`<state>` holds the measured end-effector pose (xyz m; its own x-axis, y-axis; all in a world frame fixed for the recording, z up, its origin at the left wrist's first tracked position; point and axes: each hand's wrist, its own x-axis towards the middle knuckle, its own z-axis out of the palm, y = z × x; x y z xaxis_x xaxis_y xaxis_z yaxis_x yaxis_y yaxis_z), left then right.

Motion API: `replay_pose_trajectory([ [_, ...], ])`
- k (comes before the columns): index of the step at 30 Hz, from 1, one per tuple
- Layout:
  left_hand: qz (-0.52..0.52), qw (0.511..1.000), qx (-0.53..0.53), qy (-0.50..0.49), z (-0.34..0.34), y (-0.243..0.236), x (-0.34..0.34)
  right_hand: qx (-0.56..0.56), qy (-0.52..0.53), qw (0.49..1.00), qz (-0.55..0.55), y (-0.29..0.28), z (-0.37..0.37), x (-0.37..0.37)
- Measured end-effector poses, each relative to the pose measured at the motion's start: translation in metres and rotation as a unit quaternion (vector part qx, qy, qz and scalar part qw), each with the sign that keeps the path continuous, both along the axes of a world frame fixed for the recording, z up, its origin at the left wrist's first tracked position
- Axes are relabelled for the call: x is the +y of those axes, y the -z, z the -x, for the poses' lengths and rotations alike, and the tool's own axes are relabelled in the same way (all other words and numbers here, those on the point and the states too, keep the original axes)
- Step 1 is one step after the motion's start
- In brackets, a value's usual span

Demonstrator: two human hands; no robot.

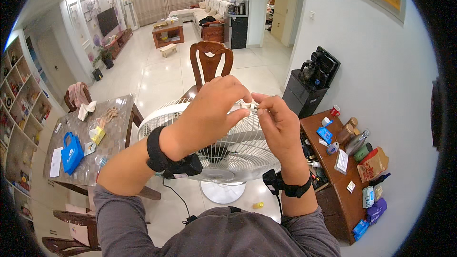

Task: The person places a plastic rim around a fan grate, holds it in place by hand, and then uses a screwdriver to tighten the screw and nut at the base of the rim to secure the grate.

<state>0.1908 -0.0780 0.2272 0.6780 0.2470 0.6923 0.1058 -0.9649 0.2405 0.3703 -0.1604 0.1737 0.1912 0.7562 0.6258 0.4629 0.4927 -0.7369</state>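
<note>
A white floor fan (223,193) stands in front of me, its round wire guard (238,162) tilted up and dark blades showing behind the wires. Both my hands meet at the far upper rim of the guard. My left hand (209,109) has thumb and forefinger closed around a small white fitting (244,106) at the rim, which looks like a guard clip. Thumb and forefinger of my right hand (280,121) pinch a tiny part beside it. That part is too small to name and mostly covered by the fingertips. Straps with black devices sit on both wrists.
Beyond the fan is a wooden chair (209,59). On the left, a table (119,114) carries a blue bag (72,153) and tissues. A brown cabinet (328,181) on the right holds jars, cups and packets. A small yellow object (258,205) lies on the floor.
</note>
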Motion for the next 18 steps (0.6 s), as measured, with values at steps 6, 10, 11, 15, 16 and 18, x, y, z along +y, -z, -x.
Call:
replay_pose_trajectory([
  [6,-0.003,0.997,-0.048,-0.059,-0.004,0.010,-0.008,-0.001,0.001,1.000,0.002,0.001,-0.001,0.000],
  [10,-0.011,0.996,-0.051,-0.068,-0.005,0.013,-0.011,-0.002,0.006,1.000,0.027,-0.001,0.001,-0.002],
  [11,-0.003,0.996,-0.054,-0.068,-0.006,0.013,-0.011,0.005,0.006,0.999,0.036,0.000,0.001,-0.002],
  [15,0.027,0.995,-0.066,-0.066,-0.010,0.015,-0.010,0.016,-0.005,1.000,0.020,0.001,-0.001,-0.002],
  [16,0.027,0.995,-0.067,-0.068,-0.012,0.014,-0.010,0.011,-0.002,1.000,0.018,0.002,-0.002,-0.001],
  [18,0.036,0.994,-0.073,-0.071,-0.014,0.013,-0.011,0.005,-0.001,1.000,0.015,0.002,-0.004,0.000],
])
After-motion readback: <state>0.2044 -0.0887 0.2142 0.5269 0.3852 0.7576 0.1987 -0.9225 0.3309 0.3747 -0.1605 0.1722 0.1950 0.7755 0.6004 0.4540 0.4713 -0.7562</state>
